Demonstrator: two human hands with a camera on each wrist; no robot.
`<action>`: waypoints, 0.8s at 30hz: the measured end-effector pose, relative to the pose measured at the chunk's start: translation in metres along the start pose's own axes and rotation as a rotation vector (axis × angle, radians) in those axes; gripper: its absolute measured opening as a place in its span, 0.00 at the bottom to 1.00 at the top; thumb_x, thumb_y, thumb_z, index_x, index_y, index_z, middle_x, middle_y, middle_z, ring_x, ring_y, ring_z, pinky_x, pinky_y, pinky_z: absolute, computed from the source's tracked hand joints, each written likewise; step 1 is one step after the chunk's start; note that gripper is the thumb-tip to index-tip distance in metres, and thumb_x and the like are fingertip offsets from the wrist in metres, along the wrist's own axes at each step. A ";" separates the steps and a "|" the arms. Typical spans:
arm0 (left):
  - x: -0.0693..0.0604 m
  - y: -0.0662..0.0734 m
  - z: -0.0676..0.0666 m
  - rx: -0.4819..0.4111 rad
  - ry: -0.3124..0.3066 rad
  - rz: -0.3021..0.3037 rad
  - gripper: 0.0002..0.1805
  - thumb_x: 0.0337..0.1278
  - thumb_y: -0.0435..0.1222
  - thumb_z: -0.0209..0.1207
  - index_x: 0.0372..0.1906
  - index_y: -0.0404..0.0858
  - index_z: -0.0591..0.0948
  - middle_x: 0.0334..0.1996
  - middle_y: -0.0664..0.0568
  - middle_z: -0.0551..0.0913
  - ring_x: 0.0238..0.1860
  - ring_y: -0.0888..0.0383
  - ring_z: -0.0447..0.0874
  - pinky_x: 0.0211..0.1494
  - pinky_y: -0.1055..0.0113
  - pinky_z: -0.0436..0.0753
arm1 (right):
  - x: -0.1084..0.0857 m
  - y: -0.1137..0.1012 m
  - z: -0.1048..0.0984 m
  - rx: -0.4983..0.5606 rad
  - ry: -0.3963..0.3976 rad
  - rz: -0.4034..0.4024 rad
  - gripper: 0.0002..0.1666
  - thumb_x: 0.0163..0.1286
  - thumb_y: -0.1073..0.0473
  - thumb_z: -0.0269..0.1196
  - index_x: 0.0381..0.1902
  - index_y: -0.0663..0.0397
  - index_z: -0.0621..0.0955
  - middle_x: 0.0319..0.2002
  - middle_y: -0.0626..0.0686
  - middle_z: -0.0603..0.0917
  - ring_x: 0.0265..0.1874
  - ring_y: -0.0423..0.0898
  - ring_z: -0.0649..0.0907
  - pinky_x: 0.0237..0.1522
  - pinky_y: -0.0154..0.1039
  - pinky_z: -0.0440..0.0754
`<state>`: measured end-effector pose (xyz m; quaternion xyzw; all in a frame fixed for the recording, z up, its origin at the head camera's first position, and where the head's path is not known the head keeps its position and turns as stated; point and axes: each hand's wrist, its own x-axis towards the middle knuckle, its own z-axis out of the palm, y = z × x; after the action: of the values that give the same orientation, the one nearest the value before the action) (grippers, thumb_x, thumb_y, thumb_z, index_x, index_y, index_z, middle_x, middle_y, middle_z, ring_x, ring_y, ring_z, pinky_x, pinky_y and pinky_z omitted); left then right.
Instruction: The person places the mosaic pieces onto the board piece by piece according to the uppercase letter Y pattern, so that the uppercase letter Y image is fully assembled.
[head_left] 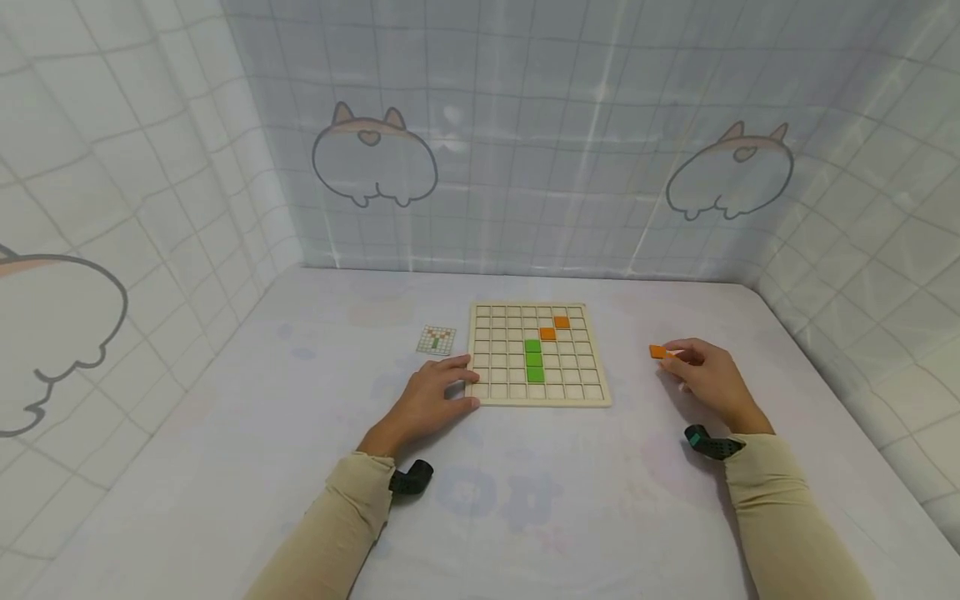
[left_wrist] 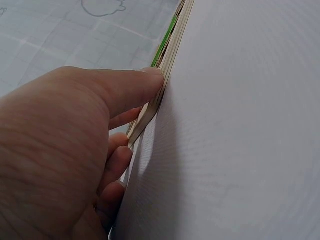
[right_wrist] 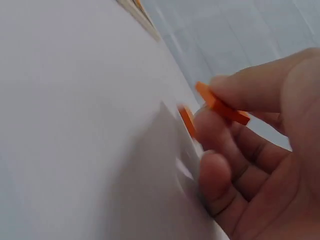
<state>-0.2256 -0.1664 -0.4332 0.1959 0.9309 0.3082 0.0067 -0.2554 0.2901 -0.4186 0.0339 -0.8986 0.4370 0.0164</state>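
A square wooden grid board (head_left: 501, 350) lies flat on the table. Several green tiles (head_left: 533, 360) form a column in it, and two orange tiles (head_left: 547, 334) sit diagonally up to the right of that column. At the board's near left corner rests my left hand (head_left: 431, 402), its thumb against the edge and fingers along the left side. Off to the right, my right hand (head_left: 708, 375) pinches an orange tile (right_wrist: 220, 104) between thumb and fingers. Another orange tile (right_wrist: 187, 121) lies just beyond its fingertips, on the table.
Left of the board lies a small pattern card (head_left: 437, 340) printed with a gridded design. A white cloth covers the table (head_left: 525, 467). Grid-patterned curtains (head_left: 525, 167) with cartoon animals hang behind and at both sides.
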 end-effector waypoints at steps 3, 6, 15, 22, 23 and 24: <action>-0.001 0.000 0.000 -0.009 0.004 0.003 0.22 0.62 0.46 0.66 0.59 0.46 0.83 0.73 0.53 0.67 0.72 0.42 0.62 0.68 0.38 0.61 | 0.005 -0.010 0.011 0.081 -0.014 0.023 0.24 0.74 0.52 0.62 0.62 0.59 0.79 0.42 0.61 0.83 0.29 0.44 0.80 0.29 0.35 0.79; -0.001 0.001 -0.001 -0.017 0.004 0.009 0.22 0.62 0.46 0.66 0.59 0.45 0.83 0.73 0.53 0.67 0.71 0.41 0.62 0.68 0.37 0.61 | 0.010 -0.021 0.022 0.111 -0.029 0.036 0.24 0.75 0.55 0.61 0.63 0.61 0.78 0.46 0.61 0.83 0.32 0.44 0.82 0.33 0.34 0.81; -0.002 0.002 -0.004 -0.004 0.008 0.002 0.22 0.61 0.46 0.66 0.59 0.45 0.83 0.73 0.52 0.67 0.72 0.41 0.62 0.68 0.38 0.61 | 0.018 -0.040 0.039 0.213 -0.077 0.062 0.26 0.74 0.61 0.58 0.67 0.64 0.74 0.57 0.65 0.76 0.44 0.46 0.83 0.44 0.31 0.83; -0.002 0.003 -0.003 -0.004 0.005 0.002 0.22 0.61 0.46 0.66 0.59 0.45 0.83 0.73 0.52 0.67 0.72 0.42 0.62 0.68 0.38 0.61 | 0.028 -0.049 0.058 0.329 -0.121 0.101 0.28 0.71 0.62 0.61 0.68 0.64 0.73 0.56 0.63 0.75 0.41 0.42 0.86 0.44 0.32 0.84; -0.002 0.002 -0.002 -0.004 0.003 0.002 0.22 0.61 0.46 0.66 0.59 0.45 0.83 0.73 0.52 0.67 0.72 0.42 0.62 0.68 0.38 0.62 | 0.029 -0.051 0.061 0.353 -0.125 0.107 0.29 0.71 0.63 0.61 0.68 0.64 0.73 0.56 0.62 0.75 0.41 0.41 0.86 0.44 0.32 0.84; -0.002 0.002 -0.001 -0.004 0.001 0.001 0.22 0.61 0.46 0.66 0.59 0.45 0.83 0.73 0.52 0.67 0.72 0.42 0.62 0.68 0.38 0.62 | 0.030 -0.053 0.065 0.379 -0.132 0.112 0.29 0.71 0.63 0.61 0.68 0.65 0.73 0.55 0.63 0.75 0.41 0.42 0.87 0.45 0.33 0.84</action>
<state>-0.2235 -0.1666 -0.4314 0.1962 0.9302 0.3100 0.0064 -0.2814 0.2054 -0.4152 0.0152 -0.7999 0.5954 -0.0734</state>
